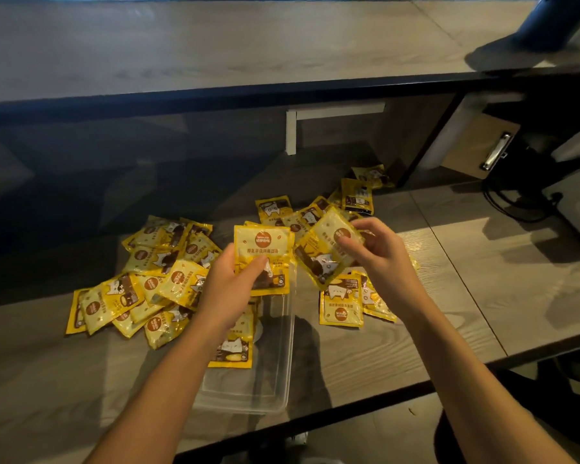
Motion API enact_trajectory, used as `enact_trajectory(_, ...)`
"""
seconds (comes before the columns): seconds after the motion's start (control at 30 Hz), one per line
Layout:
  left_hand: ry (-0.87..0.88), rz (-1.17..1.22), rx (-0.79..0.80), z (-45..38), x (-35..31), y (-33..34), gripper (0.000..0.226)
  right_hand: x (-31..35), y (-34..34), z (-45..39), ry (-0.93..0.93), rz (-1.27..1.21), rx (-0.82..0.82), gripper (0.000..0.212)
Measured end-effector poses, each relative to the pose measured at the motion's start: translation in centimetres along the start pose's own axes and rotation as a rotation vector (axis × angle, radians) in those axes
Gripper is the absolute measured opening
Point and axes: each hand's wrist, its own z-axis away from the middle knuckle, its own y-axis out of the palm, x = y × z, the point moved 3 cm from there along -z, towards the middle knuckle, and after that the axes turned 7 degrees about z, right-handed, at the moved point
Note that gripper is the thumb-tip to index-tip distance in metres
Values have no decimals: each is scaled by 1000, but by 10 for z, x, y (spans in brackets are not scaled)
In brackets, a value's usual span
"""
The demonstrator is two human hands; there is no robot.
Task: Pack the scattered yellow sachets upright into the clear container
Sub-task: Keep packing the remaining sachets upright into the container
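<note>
The clear container [275, 380] lies on the wooden counter in front of me, with a few yellow sachets at its far end. My left hand [230, 289] grips a small upright stack of yellow sachets [262, 249] over the container's far end. My right hand [379, 252] pinches another yellow sachet [325, 252], tilted, just right of the stack. A heap of loose sachets [148, 286] lies left of the container. More sachets [342, 303] lie to its right and several others [357, 195] farther back.
A dark glass panel rises behind the counter [482, 279]. A clipboard [482, 145] and black cables [516, 202] sit at the back right. The counter's front edge runs just below the container. Another person's shoe shows at the top right.
</note>
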Motion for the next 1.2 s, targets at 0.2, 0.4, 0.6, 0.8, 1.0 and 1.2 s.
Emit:
enact_trajectory(0.2,-18,63,-122,3,-2,-16,14,24,13,-6,-43,-143,120,13)
enact_trajectory(0.4,-59,95,-1,11,-4,-4,40,35,51,-8,-58,200,326,22)
enact_trajectory(0.6,-32,-22,133,18,5,-3,34,30,72,-8,-264,589,61,24)
enact_trajectory(0.8,-56,-35,82,21,7,-2,18,5,54,-8,-81,290,54,49)
enact_trajectory(1.0,-41,-2,35,23,5,-5,17,-69,-7,-1,309,662,-160,52)
enact_trajectory(1.2,-29,7,22,26,10,-4,15,-114,2,35,431,1203,29,77)
